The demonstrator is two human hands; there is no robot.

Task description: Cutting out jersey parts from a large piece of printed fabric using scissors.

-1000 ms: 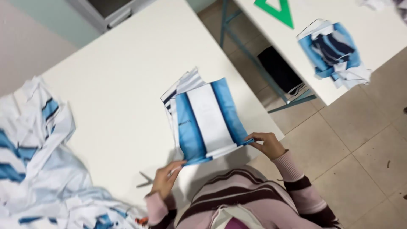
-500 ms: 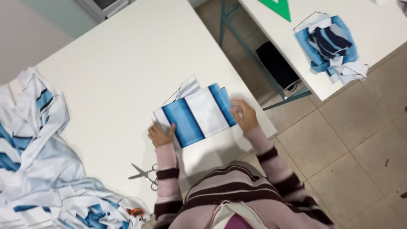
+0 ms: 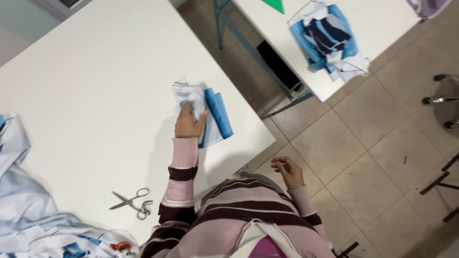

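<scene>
A folded blue-and-white striped cloth point(image 3: 216, 113) lies near the right edge of the white table point(image 3: 95, 86). My left hand point(image 3: 189, 122) rests flat on top of its left part, fingers spread, pressing it down. My right hand point(image 3: 288, 171) hangs off the table edge beside my body, fingers loosely curled, holding nothing.
Metal scissors point(image 3: 130, 201) lie on the table near my left elbow. A heap of blue-and-white fabric point(image 3: 28, 215) covers the lower left corner. A second white table point(image 3: 382, 28) at upper right bears a pile of blue cloth pieces point(image 3: 330, 40). A stool base point(image 3: 442, 98) stands on the tiled floor.
The cloth has been folded narrower. My right hand has let go of it and dropped off the table edge; my left hand now lies on top of it.
</scene>
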